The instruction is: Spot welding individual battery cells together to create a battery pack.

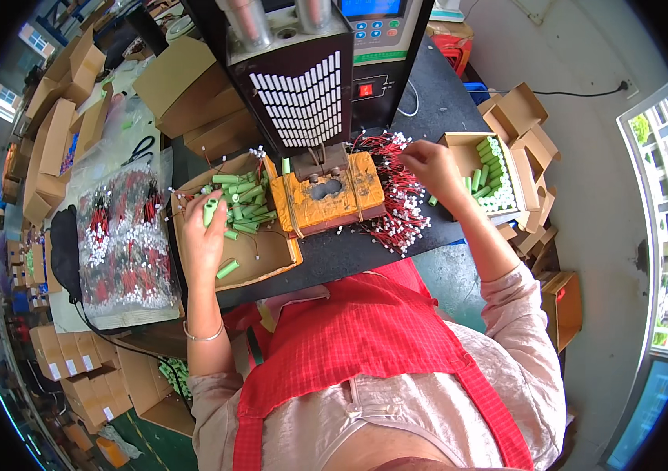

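My left hand is closed around a green cylindrical battery cell, above the left side of an open cardboard box. Loose green cells lie heaped in that box, some with wire leads. My right hand has its fingers pinched together at the edge of a pile of red and black wire leads with white connectors. Whatever is between those fingertips is too small to make out. Between my hands sits a yellow taped block with a dark hollow in its top, beneath the machine's head.
A black bench machine with a red switch rises behind the block. Another cardboard box at right holds green cells in rows. Bagged wire leads and scissors lie at left. Empty cartons stand beyond the right box.
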Action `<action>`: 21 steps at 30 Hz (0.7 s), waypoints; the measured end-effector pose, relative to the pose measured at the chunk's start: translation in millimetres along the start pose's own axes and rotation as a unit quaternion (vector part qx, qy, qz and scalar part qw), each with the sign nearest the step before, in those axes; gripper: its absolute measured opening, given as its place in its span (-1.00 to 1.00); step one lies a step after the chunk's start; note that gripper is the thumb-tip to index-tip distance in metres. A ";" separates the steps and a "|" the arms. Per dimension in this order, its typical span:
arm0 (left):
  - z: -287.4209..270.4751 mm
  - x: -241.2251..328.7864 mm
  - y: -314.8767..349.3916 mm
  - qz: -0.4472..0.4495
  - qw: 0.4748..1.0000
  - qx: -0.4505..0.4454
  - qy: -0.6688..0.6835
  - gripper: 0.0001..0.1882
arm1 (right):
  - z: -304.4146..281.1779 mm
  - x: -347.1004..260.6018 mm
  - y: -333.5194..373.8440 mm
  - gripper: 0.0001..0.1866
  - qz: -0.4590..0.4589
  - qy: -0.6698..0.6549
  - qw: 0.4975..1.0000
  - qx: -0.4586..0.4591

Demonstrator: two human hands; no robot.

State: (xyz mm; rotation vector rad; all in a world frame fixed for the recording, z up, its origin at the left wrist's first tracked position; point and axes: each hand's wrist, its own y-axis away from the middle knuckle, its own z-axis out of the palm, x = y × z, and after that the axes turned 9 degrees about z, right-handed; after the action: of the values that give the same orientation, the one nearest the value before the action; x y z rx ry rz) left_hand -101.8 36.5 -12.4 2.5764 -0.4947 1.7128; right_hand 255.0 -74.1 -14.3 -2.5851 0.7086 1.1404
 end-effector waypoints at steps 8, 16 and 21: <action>15.5 15.6 14.5 0.056 0.997 -0.007 -0.045 -0.73 | 24.7 8.9 -3.3 -0.64 0.085 0.216 0.972 0.025; 65.8 48.3 16.6 0.092 0.986 -0.050 0.133 -0.74 | 12.8 -13.3 8.9 -0.82 0.034 -0.170 0.981 0.085; 89.7 54.0 8.7 0.203 0.974 -0.068 0.068 -0.74 | -3.0 -60.6 33.5 -0.80 -0.028 -0.297 0.949 -0.103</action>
State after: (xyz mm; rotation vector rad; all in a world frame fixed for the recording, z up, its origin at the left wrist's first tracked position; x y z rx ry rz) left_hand -4.6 -1.7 -1.3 2.3587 -1.1538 1.8675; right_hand 204.4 -83.5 32.2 -2.1859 0.3861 1.9291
